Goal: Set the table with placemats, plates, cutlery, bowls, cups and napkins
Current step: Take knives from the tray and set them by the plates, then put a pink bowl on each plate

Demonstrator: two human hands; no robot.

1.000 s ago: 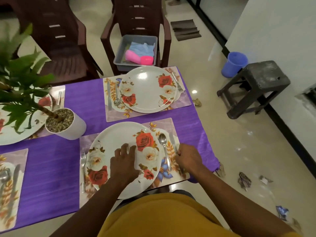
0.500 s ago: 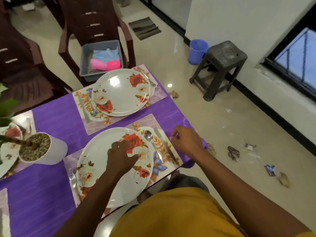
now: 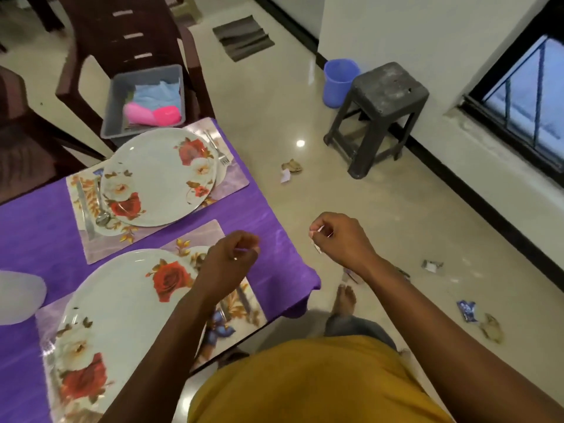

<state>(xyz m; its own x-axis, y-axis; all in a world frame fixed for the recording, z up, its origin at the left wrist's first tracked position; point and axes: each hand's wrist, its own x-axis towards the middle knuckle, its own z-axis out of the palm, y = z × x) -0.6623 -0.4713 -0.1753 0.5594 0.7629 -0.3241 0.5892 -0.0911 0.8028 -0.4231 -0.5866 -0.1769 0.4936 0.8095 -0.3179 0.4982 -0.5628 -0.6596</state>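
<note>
Both hands loosely curled, left (image 3: 232,257) and right (image 3: 338,236) holding nothing I can see; I'd reach the tub (image 3: 143,102) squarely for cups.

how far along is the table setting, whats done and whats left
Done: both placemats in view carry a flowered plate, the near one and the far one. The far setting has a spoon and fork.

In hand: both hands are lifted off the table; the left hand is closed and the right hand pinches something small, unclear what.

Left: no cups, bowls or napkins are on the table; pink cups wait in the grey tub on the chair.
</note>
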